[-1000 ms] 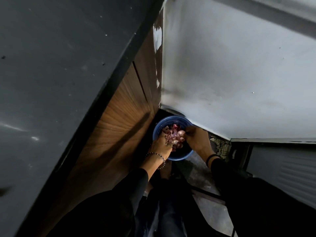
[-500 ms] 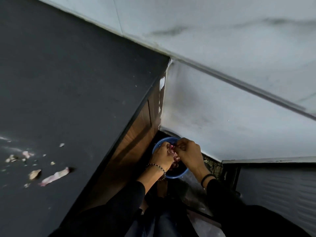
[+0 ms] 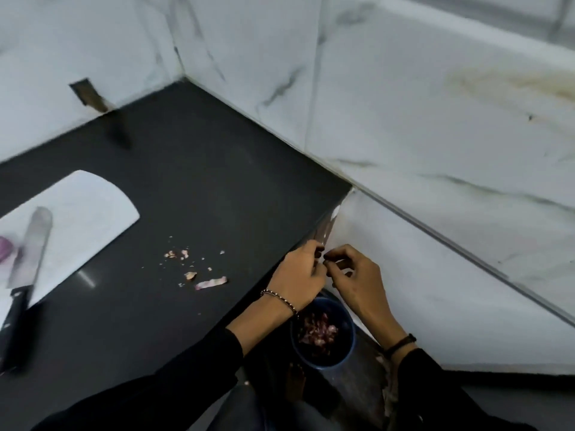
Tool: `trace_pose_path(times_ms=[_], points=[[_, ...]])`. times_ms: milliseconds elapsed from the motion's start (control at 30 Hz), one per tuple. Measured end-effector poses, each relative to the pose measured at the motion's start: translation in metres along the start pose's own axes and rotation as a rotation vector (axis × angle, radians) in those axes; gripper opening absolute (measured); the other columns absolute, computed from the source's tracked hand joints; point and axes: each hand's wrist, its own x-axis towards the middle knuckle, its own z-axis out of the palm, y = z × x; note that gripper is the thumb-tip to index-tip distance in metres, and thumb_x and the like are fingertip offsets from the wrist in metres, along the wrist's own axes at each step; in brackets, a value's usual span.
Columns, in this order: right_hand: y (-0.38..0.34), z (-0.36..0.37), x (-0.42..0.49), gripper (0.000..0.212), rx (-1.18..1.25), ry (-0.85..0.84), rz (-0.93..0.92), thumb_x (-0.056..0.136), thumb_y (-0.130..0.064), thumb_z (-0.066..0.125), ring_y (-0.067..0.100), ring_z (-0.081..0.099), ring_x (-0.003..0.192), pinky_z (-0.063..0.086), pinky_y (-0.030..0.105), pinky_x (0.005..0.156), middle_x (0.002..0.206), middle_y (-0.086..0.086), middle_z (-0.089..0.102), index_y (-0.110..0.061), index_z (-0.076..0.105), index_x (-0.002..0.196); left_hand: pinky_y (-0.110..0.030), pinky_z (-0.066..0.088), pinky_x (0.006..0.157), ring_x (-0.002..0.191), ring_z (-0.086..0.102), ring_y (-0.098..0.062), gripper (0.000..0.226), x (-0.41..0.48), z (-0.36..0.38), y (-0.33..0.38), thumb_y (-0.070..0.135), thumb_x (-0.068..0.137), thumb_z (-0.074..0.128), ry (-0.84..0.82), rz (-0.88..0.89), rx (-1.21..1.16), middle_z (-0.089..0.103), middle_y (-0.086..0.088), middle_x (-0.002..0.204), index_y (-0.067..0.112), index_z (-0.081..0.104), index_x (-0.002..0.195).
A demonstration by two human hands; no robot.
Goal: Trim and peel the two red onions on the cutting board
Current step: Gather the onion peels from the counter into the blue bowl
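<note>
My left hand point(image 3: 298, 275) and my right hand point(image 3: 354, 281) hover side by side past the counter's right edge, above a blue bowl point(image 3: 348, 346) of red onion peels on the floor. Both have curled fingers, and their fingertips meet. I cannot make out anything held between them. At the far left a white cutting board point(image 3: 84, 209) lies on the black counter point(image 3: 193, 169). A black-handled knife point(image 3: 26, 259) rests on the board, beside a purple onion point(image 3: 4, 248) cut off by the frame edge. The second onion is out of view.
Loose onion peel scraps point(image 3: 205, 281) lie on the counter between the board and my hands. White marble-tiled walls point(image 3: 435, 119) close the corner behind and to the right. A bare foot point(image 3: 295, 381) stands on the floor beside the bowl.
My view has swung up from the floor to the counter. Both hands have lifted out of the blue bowl and now sit above it, level with the counter edge.
</note>
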Motion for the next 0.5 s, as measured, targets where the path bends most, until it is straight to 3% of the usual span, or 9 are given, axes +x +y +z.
trace_pose_path(times_ms=[267,367,433,500], points=[[-0.079,0.051,0.028,0.016,-0.031,-0.216,-0.316,0.092,-0.013,0.065,0.000,0.064,0.093,0.051,0.015,0.081,0.097,-0.014,0.070,-0.021,0.072,0.104,-0.040,0.052,0.089,0.102,0.063,-0.017,0.027,-0.033,-0.082,-0.026,0.016,0.095,0.051,0.347,-0.023,0.060,0.066,0.001,0.113,0.021,0.057,0.121],[-0.097,0.083,0.035,0.025,-0.091,-0.368,-0.440,0.094,-0.016,0.062,0.002,0.062,0.108,0.049,0.020,0.093,0.115,-0.008,0.069,-0.019,0.068,0.118,-0.037,0.051,0.090,0.105,0.060,-0.015,0.026,-0.050,-0.108,-0.051,0.019,0.096,0.050,0.446,-0.106,0.121,0.064,0.004,0.115,0.023,0.057,0.121],[-0.103,0.107,0.039,0.044,-0.212,-0.487,-0.455,0.097,-0.021,0.056,0.010,0.046,0.137,0.035,0.026,0.115,0.146,0.000,0.054,-0.017,0.054,0.141,-0.033,0.049,0.092,0.110,0.056,-0.013,0.029,-0.063,-0.121,-0.071,0.020,0.097,0.049,0.499,-0.169,0.161,0.060,0.004,0.119,0.024,0.055,0.124],[-0.105,0.127,0.037,0.061,-0.420,-0.571,-0.500,0.101,-0.031,0.043,0.014,0.017,0.153,0.010,0.027,0.125,0.165,0.005,0.026,-0.012,0.027,0.157,-0.028,0.045,0.093,0.115,0.053,-0.012,0.031,-0.077,-0.132,-0.091,0.020,0.096,0.050,0.552,-0.213,0.181,0.059,0.003,0.123,0.023,0.055,0.126]])
